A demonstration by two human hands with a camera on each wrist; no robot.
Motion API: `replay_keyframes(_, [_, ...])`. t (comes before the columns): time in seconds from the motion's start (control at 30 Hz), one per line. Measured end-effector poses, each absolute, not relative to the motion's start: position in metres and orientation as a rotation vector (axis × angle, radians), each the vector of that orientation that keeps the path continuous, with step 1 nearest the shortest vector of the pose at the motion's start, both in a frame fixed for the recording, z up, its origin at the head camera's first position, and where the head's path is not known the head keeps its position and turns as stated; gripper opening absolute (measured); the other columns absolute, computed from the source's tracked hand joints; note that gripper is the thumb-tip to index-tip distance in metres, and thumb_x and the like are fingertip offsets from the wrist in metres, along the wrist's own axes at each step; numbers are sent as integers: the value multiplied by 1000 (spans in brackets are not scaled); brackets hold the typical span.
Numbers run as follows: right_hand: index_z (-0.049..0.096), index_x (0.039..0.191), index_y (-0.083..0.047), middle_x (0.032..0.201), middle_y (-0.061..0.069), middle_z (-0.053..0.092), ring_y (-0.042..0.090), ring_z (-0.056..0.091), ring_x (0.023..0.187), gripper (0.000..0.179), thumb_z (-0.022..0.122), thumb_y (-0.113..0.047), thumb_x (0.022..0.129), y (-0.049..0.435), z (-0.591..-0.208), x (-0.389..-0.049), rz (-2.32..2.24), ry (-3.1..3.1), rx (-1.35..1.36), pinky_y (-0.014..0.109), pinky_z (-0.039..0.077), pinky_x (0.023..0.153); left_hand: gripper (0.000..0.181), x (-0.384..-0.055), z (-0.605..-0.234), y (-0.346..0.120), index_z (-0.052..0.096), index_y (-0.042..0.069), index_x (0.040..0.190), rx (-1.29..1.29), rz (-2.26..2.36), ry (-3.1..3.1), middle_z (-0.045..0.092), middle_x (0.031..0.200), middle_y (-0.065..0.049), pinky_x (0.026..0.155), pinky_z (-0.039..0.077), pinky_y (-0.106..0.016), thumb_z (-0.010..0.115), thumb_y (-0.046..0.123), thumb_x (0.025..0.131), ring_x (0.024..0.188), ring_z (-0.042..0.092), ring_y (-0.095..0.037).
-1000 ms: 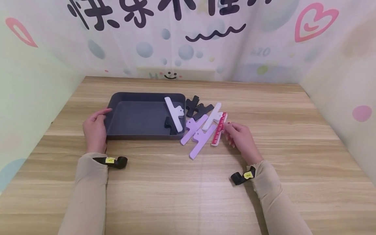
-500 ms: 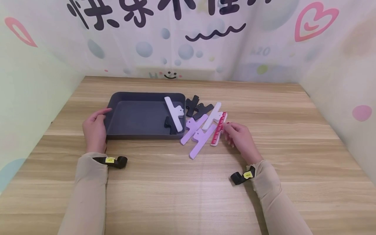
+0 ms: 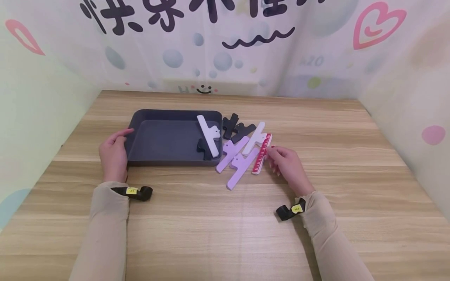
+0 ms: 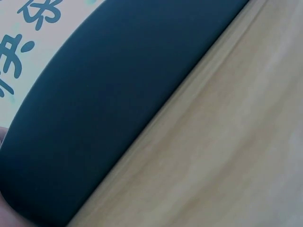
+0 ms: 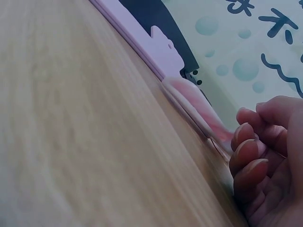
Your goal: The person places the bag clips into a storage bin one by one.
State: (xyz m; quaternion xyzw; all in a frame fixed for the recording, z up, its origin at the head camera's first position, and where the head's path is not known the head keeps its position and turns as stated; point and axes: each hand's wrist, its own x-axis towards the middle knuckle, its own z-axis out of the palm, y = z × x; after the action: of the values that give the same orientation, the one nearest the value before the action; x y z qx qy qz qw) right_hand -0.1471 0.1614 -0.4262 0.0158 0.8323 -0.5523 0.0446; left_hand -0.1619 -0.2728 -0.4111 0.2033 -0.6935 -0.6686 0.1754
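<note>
At the left end of a dark grey tray (image 3: pixel 168 163), my left hand (image 3: pixel 114 154) grips the wall, its index finger along the rim. The left wrist view is mostly filled by the tray's outer side (image 4: pixel 104 94). My right hand (image 3: pixel 288 166) pinches the handle of a red-and-white bag clip (image 3: pixel 260 158) at the right of a clip pile; the right wrist view shows its curled fingers (image 5: pixel 251 172) at the clip's end. Beside it lie a white clip (image 3: pixel 249 146) and two lilac clips (image 3: pixel 240 175), close together on the table.
Two black clips (image 3: pixel 230 124) lie by the tray's right wall. Inside the tray, a white clip (image 3: pixel 206 134) leans across its right end over a black clip (image 3: pixel 203 147). A printed curtain (image 3: pixel 140 70) hangs behind the wooden table (image 3: pixel 197 234).
Between one second and half a second ago, the red-and-white clip shifted very slightly left with my right hand. Otherwise both hands and the tray stay in place.
</note>
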Motion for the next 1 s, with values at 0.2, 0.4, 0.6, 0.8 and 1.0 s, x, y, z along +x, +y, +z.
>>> replay_keyframes(0.2, [58, 78, -7, 66, 11, 51, 20, 45, 53, 48, 51, -54, 82, 161, -425, -147, -1678, 2541, 55, 28, 38, 42, 31, -162, -411, -273, 67, 15, 107, 579, -1889, -1974, 50, 127, 1, 102, 20, -19, 40, 11, 92, 119, 35, -3])
replay_keyframes(0.4, [58, 78, -8, 68, 12, 51, 22, 46, 55, 48, 51, -55, 82, 160, -424, -146, -1665, 2532, 65, 28, 39, 44, 31, -162, -411, -273, 67, 14, 107, 574, -1890, -1973, 51, 127, 2, 102, 20, -19, 40, 11, 92, 119, 35, -3])
replay_keyframes(0.6, [58, 78, -8, 68, 12, 52, 22, 46, 55, 49, 50, -57, 81, 160, -425, -147, -1654, 2530, 72, 28, 39, 44, 31, -161, -411, -273, 66, 14, 107, 577, -1882, -1982, 51, 127, 2, 102, 20, -19, 39, 11, 92, 119, 35, -3])
replay_keyframes(0.8, [59, 79, -8, 68, 12, 52, 22, 47, 56, 49, 50, -56, 82, 161, -424, -147, -1647, 2528, 75, 28, 39, 44, 32, -162, -411, -274, 67, 14, 107, 580, -1879, -1989, 50, 128, 2, 102, 19, -19, 39, 11, 92, 119, 35, -3])
replay_keyframes(1.0, [59, 79, -8, 68, 12, 52, 22, 47, 56, 46, 50, -53, 84, 160, -423, -146, -1646, 2532, 74, 28, 39, 44, 32, -162, -410, -273, 66, 14, 108, 589, -1888, -1990, 49, 128, 2, 103, 18, -20, 39, 12, 93, 120, 33, -2])
